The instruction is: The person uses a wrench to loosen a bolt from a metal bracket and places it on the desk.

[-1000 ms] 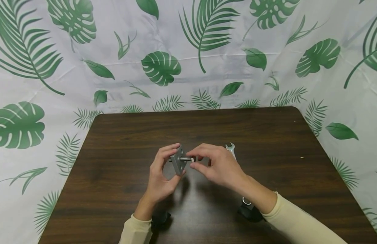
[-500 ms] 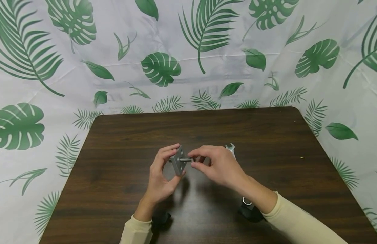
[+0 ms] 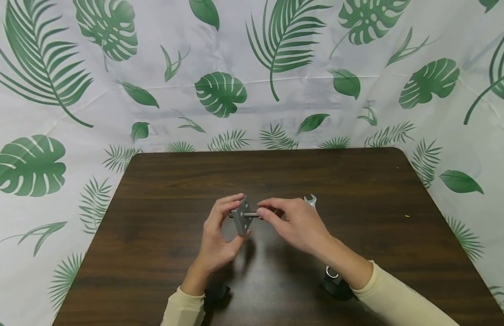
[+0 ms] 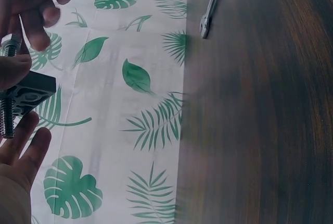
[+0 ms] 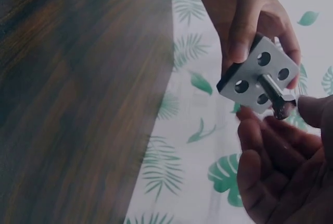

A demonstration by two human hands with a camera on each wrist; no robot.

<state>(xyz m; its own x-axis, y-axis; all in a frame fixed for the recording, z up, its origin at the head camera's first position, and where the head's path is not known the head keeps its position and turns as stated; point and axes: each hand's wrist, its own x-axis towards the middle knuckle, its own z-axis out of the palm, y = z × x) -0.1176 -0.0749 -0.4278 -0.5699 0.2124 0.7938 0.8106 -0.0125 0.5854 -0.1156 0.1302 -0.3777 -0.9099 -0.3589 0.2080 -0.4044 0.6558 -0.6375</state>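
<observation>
My left hand holds a square grey metal plate by its edges, up above the table. In the right wrist view, the plate shows several round holes. A bolt passes through its middle, and its threaded end sticks out on the other side in the left wrist view. With thumb and fingers, my right hand pinches the bolt's head end, which the fingertips mostly hide in the head view. The bolt head stands well off the plate's face.
An open-ended wrench lies on the dark wooden table, behind the right hand. Black straps sit below the wrists, one with a metal ring. A leaf-printed white sheet hangs behind the table.
My right thumb and fingers have shifted on the bolt's head end and now cover it. The left hand keeps its hold on the plate. The head view has shifted slightly.
</observation>
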